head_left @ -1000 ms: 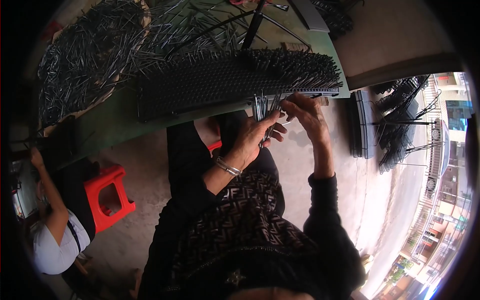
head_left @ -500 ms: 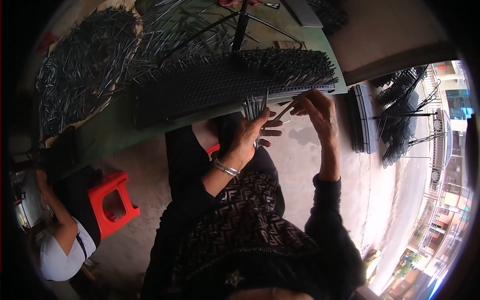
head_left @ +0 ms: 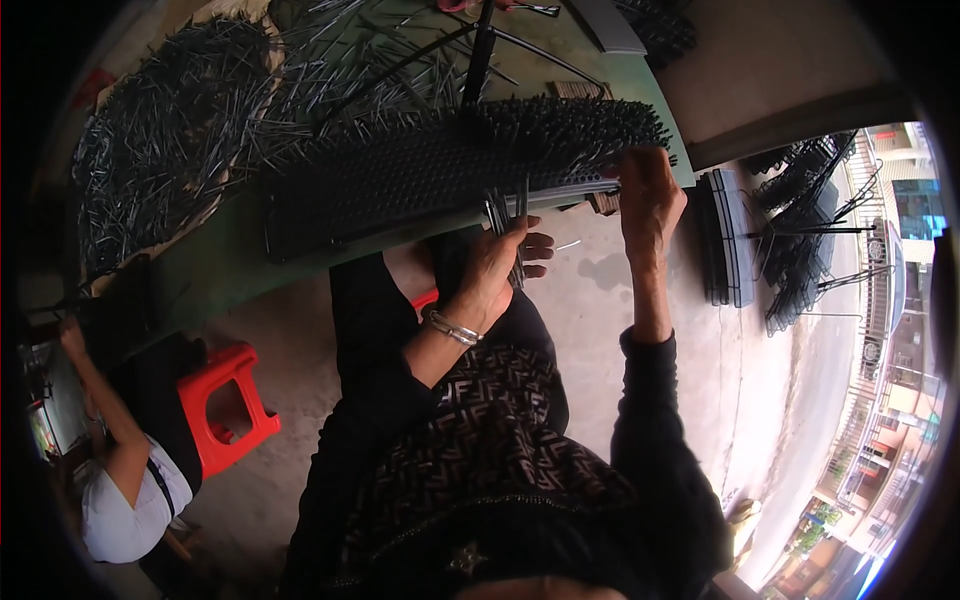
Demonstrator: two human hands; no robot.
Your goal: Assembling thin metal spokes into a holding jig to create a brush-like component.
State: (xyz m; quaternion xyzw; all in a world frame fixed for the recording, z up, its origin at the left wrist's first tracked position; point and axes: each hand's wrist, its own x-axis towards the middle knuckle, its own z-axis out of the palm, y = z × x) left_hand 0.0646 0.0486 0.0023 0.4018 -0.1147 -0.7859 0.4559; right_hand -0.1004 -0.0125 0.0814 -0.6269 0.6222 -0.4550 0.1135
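Observation:
My left hand is closed around a bundle of thin dark rods, which point up between thumb and palm. Some of its fingers stretch out to the right. Just ahead of it, a long black perforated panel lies along the table's near edge. Many short dark rods stand packed in the holes of its far and right part. At the panel's right end my right hand is raised, back of the hand toward me, fingers curled together. Whatever they pinch is hidden behind the hand.
Loose dark rods heap on brown paper on the green table, left. A black stand rises behind the panel. Black racks stand on the right floor. At left are a red stool and a seated person.
My right hand has moved up and away from the left hand to the panel's right end, fingers curling. My left hand still holds the bundle. The person at left has shifted an arm.

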